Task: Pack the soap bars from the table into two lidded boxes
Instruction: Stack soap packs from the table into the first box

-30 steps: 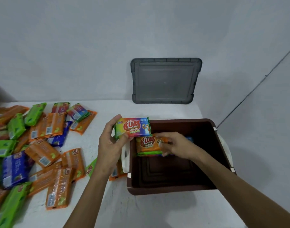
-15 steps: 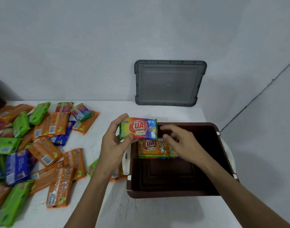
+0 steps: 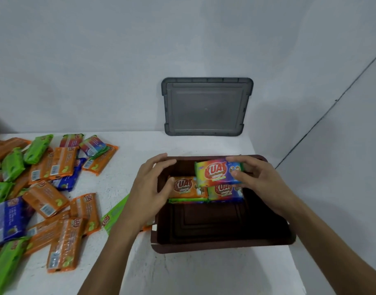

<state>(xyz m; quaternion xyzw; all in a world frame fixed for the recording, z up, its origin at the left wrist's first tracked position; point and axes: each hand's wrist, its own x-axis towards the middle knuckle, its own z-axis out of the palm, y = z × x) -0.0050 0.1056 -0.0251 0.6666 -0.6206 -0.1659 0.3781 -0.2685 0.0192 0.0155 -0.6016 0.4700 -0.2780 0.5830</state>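
A dark brown box (image 3: 221,248) stands open on the white table. At its far end lie an orange soap bar (image 3: 186,187) and, to its right, a rainbow bar (image 3: 224,191). My right hand (image 3: 259,177) holds another rainbow soap bar (image 3: 216,172) just above them, over the box's far right. My left hand (image 3: 148,188) hovers over the box's left rim with its fingers apart, holding nothing, its thumb next to the orange bar. Several wrapped soap bars (image 3: 44,188), orange, green and blue, lie piled on the table's left side.
A grey lid (image 3: 206,106) leans upright against the wall behind the box. A green bar (image 3: 113,213) lies partly under my left forearm beside the box. The table's right edge runs close to the box.
The rainbow bar passed from my left hand to my right hand and moved right, over the box. My left hand let go and now rests open at the box's left rim.
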